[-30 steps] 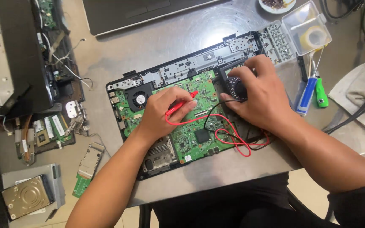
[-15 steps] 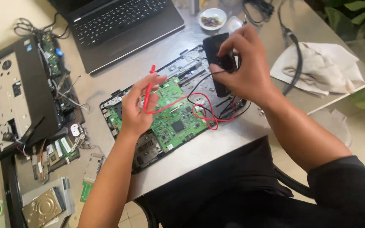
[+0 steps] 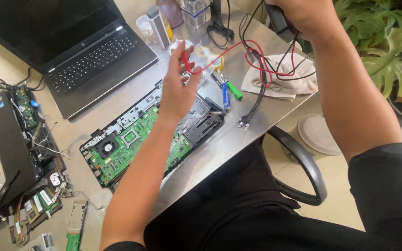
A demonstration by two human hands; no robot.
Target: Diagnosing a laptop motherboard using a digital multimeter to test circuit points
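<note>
Left hand (image 3: 178,88) pinches a red probe (image 3: 185,62) above the green circuit board (image 3: 138,144); right hand (image 3: 303,16) (cropped at the top edge) grips a dark meter (image 3: 278,23) past the tabletop (image 3: 238,135) edge.

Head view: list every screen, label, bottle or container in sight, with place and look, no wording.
Laptop screen: top left, black, dark, above a dark keyboard.
Grey cylindrical container: behind the left hand, upright, yellow label.
Clear plastic box: top centre, see-through.
Small stickers: on the opened dark chassis at left, blue and white.
Meter: held in right hand, black, screen not visible.
</note>
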